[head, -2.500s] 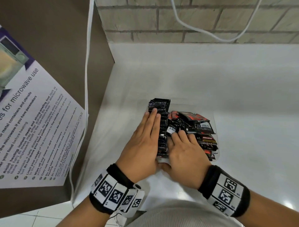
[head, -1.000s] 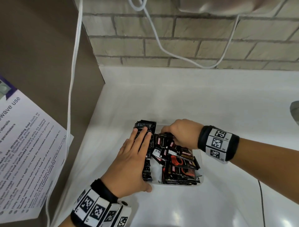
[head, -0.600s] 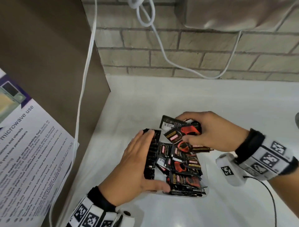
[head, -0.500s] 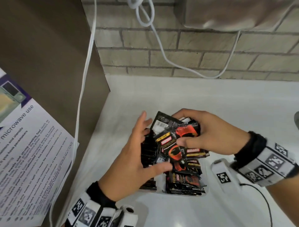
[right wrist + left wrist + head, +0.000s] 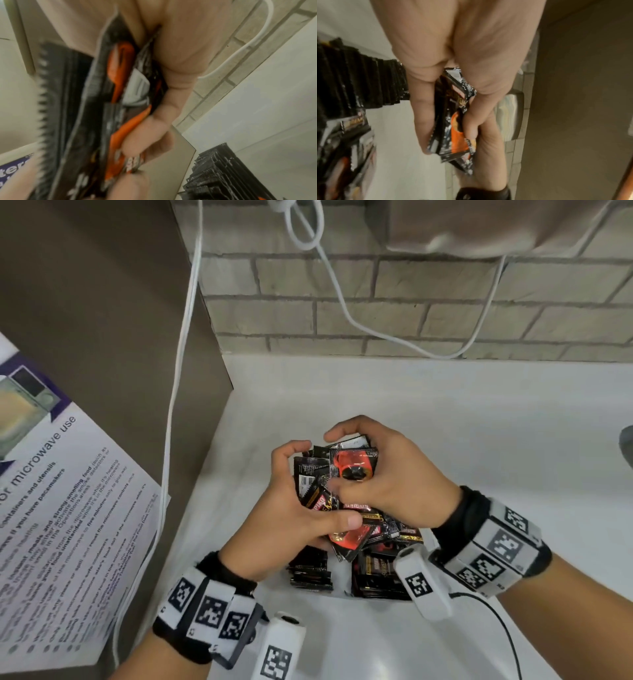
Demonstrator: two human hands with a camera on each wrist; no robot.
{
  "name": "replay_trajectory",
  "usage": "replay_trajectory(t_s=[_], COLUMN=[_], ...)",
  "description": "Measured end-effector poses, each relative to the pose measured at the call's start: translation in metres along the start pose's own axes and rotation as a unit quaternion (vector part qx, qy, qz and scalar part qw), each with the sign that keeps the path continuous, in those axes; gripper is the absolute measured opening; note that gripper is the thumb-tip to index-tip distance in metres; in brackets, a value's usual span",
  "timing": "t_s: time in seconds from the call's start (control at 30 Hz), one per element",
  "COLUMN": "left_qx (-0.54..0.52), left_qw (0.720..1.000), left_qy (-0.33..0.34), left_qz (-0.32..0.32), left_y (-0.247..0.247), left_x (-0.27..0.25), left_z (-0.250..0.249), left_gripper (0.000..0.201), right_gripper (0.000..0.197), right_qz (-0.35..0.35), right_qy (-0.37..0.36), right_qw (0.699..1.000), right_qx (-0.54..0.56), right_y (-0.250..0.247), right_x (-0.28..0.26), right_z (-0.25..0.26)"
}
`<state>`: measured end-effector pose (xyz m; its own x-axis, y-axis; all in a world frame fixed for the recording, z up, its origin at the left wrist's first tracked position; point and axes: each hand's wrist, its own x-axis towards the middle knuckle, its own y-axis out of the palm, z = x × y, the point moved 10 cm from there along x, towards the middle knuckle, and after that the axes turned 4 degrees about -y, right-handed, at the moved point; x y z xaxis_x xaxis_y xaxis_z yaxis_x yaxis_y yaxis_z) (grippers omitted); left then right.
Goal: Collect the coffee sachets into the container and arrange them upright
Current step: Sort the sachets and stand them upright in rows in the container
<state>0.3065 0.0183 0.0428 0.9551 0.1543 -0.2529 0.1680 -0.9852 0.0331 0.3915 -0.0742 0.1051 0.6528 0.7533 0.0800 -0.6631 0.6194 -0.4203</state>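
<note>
On white counter [image 5: 479,440], below brick wall [image 5: 411,302]: clear container [image 5: 342,585] with upright sachet row [image 5: 310,571] at its left. Above it, left hand [image 5: 284,522] and right hand [image 5: 394,481] both curled round a sachet bundle [image 5: 342,474].

Grey brick wall [image 5: 428,302] behind white counter [image 5: 479,440]

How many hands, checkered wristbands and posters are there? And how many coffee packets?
Hands: 2 (left hand, right hand)
Wristbands: 2 (left wristband, right wristband)
Poster: 1
Coffee sachets: too many overlap to count
Total: 5, sachets aside
</note>
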Motion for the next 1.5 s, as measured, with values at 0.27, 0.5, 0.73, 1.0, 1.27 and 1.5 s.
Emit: replay_trajectory(t_s=[0.27,0.5,0.73,1.0,1.27,1.5], left_qx=[0.039,0.039,-0.275,-0.230,-0.139,-0.106], left_qw=[0.997,0.994,0.961,0.973,0.987,0.981], left_qy=[0.054,0.079,-0.024,-0.030,0.024,0.053], left_qz=[-0.044,-0.069,0.022,0.014,-0.074,-0.156], left_y=[-0.009,0.002,0.017,0.016,-0.029,-0.082], left_x=[0.002,0.002,0.002,0.002,0.003,-0.007], left_z=[-0.006,-0.005,0.004,0.004,-0.002,0.003], left_gripper=[0.076,0.070,0.068,0.050,0.054,0.048], right_gripper=[0.028,0.037,0.032,0.018,0.074,0.084], right_qz=[0.096,0.095,0.004,0.059,0.102,0.287], right_qy=[0.096,0.090,0.011,-0.026,0.054,0.102], right_qw=[0.987,0.980,0.992,0.992,0.983,0.862], right_qx=[0.082,0.149,0.130,-0.109,-0.139,-0.405], right_y=[0.013,0.016,0.002,0.024,-0.001,0.023], right_x=[-0.009,-0.014,-0.007,-0.012,0.000,-0.005], right_z=[-0.020,-0.022,-0.007,-0.015,-0.034,-0.088])
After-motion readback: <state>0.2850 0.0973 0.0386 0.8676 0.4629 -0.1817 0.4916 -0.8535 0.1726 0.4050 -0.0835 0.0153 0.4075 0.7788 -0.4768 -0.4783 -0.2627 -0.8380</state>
